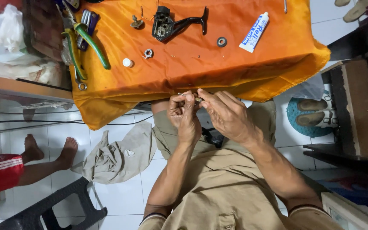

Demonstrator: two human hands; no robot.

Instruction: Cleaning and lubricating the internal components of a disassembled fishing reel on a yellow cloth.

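My left hand [183,117] and my right hand [226,114] meet just below the front edge of the orange cloth [192,64], over my lap. Together they pinch a small thin metal part [189,96] between the fingertips; most of it is hidden by the fingers. On the cloth above lie a black fishing-reel body with a handle arm [169,24], a small dark ring [222,41], a white and blue tube [254,32], a small metal gear-like piece [148,53], a white round cap [127,62] and a metal knob [136,22].
Green-handled pliers [86,42] and other hand tools lie at the cloth's left. A grey rag [116,155] is on the tiled floor. Another person's bare feet and red shorts [5,170] are at left, a black stool [52,208] below. Sandals [314,111] and wooden furniture [356,110] stand at right.
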